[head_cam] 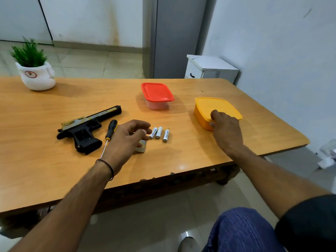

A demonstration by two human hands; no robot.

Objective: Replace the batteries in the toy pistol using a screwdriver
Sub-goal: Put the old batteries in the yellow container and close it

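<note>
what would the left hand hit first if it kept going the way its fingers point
Most likely the nearest white battery, just beyond the left hand, though the hand's height above the table is unclear.

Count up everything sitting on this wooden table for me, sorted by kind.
White cylindrical batteries: 3
Lidded plastic boxes: 2 (red-lidded clear box, yellow plastic box)
Black toy pistol: 1
Black-and-yellow-handled screwdriver: 1
Green plant in a white pot: 1
Small flat piece, half hidden under the left hand: 1
Total: 9
</note>
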